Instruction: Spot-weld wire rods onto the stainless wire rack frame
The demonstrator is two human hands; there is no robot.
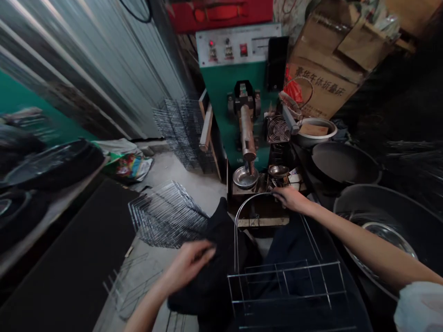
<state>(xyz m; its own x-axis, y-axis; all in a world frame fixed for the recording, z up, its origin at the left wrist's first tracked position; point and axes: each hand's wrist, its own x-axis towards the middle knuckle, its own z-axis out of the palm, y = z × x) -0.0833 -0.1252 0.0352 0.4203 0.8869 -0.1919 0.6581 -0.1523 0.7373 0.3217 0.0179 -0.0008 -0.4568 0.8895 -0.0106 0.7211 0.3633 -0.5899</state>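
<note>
My right hand is closed on the top of the arched handle of a wire basket. The basket's rectangular grid of thin metal rods hangs over my lap, below the handle. To its left, my left hand is above my dark-clothed knee, slightly blurred, with fingers curled and a gap between thumb and forefinger. Nothing shows in it. Past the handle stands a green spot welding machine with a thick copper-coloured arm. A small metal dish lies beneath the arm's tip.
A stack of wire grids stands on the floor at left, with more wire panels behind it. On the right are a dark round pan and a large black tub. A cardboard box leans at the back.
</note>
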